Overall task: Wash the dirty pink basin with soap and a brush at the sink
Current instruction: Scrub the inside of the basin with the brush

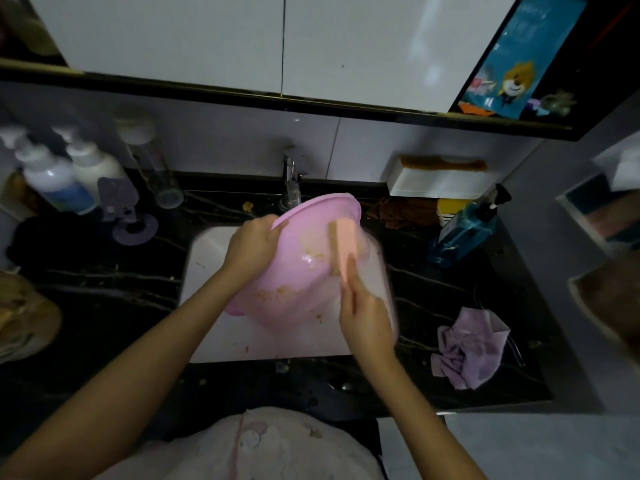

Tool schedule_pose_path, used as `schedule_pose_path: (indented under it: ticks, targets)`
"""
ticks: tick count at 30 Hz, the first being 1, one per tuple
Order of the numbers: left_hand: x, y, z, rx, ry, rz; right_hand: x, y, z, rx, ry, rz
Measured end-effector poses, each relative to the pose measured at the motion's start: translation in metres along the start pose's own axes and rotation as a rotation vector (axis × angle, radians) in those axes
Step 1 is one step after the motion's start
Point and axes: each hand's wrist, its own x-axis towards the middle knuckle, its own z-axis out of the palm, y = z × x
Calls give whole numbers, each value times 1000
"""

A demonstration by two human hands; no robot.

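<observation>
Basin (304, 265) tilts over sink (207, 258): our left hand (254, 245) grips its rim, our right hand (363, 313) clasps the brush (343, 247) inside; bottle (52, 183) labels blur beyond reading.

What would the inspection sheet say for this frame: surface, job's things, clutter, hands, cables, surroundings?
Surface: black veined counter around a white sink, with bits of grime on both.
Job's things: pink basin tilted over the sink, brown grime on it; brush pressed against it.
Clutter: pump bottles at left; blue bottle, brown rag and lilac cloth at right.
Hands: left hand grips the basin rim; right hand holds the brush.
Cables: nothing seen.
Surroundings: tap behind the basin, tiled wall, white cabinet above.
</observation>
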Motion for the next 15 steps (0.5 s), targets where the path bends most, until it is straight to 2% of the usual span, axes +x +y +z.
schedule_pose_path:
  ticks: [2, 3, 6, 7, 10, 12, 14, 15]
  targets:
    - [5, -8, -6, -19, 0, -17, -20, 14, 1, -39, -42, -123]
    - [6, -10, -7, -21, -8, -12, -15, 27, -4, -60, -38, -92]
    - [8, -8, -5, -21, -17, 15, 35, 52, -9, 53, 29, 192]
    - [8, -8, -3, -18, -24, 19, 39, 45, -5, 118, 55, 222]
    - [11, -14, -7, -30, -3, -5, 10, 7, 18, 192, 30, 25]
    - [15, -19, -9, -35, -6, -13, -13, 7, 26, 95, -55, -114]
    - [17, -21, -9, -39, -32, 9, -3, 30, 26, 53, -1, -61]
    - [17, -20, -9, -41, -35, 16, 12, 40, 22, 124, 58, 39]
